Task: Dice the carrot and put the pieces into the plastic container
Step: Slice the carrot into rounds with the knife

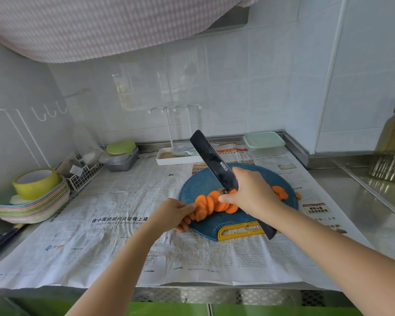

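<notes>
Newspaper (pixel 120 219), L of cutting board (pixel 192 189): bold hdline "在中国式现代化征程上建", rest hidden. Knife (pixel 210 153), over board: sm. white brand label, unreadable.

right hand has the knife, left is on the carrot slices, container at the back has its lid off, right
No: the head view shows the plastic container with its lid on. The right hand does grip the knife, and the left hand is on the carrot slices.

Orange carrot slices (pixel 211 202), blue board (pixel 198 183) w/ yellow handle (pixel 221 233), black knife (pixel 211 159), mint-lidded container (pixel 263 140).
</notes>
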Tool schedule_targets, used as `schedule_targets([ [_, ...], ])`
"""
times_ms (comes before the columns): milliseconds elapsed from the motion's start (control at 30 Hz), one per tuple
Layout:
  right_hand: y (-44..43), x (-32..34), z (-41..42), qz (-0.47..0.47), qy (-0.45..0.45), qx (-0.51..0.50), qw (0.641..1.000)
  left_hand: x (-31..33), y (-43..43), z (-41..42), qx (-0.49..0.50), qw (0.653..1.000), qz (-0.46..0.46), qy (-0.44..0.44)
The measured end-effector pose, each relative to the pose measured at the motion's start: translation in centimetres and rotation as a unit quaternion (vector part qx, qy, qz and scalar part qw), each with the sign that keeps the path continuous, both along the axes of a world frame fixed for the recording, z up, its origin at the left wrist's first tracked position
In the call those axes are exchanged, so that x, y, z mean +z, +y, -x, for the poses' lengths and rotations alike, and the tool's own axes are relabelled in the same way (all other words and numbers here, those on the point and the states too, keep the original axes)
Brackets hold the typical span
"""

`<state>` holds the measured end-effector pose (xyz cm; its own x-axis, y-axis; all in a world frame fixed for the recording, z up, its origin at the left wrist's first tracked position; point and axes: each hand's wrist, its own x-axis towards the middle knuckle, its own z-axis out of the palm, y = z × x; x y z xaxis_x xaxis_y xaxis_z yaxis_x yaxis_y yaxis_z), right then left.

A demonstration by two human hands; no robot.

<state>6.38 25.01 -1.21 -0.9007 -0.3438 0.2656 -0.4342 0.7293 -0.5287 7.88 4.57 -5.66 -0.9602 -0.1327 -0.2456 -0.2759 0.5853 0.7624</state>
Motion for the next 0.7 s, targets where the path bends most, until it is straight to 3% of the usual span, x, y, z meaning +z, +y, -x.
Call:
schedule_targets([
  [67,-0.1,-0.1,-0.2,-0.013,0.013,-0.001,1.0,0.0,0.3,-0.1,0.026,0.999,-0.007,0.017],
  [200,-0.4,-0.2,-0.8,-0.005,0.035,0.0,0.999,0.8,1.2,-0.6,0.062,0.987,-0.027,0.145],
  [300,-0.8,-0.1,-1.2,0.006,0.054,0.003,0.999,2.1,2.5,-1.4,-0.001,0.976,-0.189,0.11],
  [433,-1.4,-0.2,-1.5,0.021,0.082,0.013,0.996,2.2,3.1,-1.5,-0.035,0.958,-0.271,0.085],
  [533,-1.1,-0.1,-1.6,0.003,0.078,0.019,0.997,2.1,3.0,-1.3,0.011,0.957,-0.279,0.081],
  [700,1.2,-0.5,-0.7,0.008,0.014,-0.015,1.0,1.6,0.6,-1.2,0.132,0.967,-0.195,0.101],
])
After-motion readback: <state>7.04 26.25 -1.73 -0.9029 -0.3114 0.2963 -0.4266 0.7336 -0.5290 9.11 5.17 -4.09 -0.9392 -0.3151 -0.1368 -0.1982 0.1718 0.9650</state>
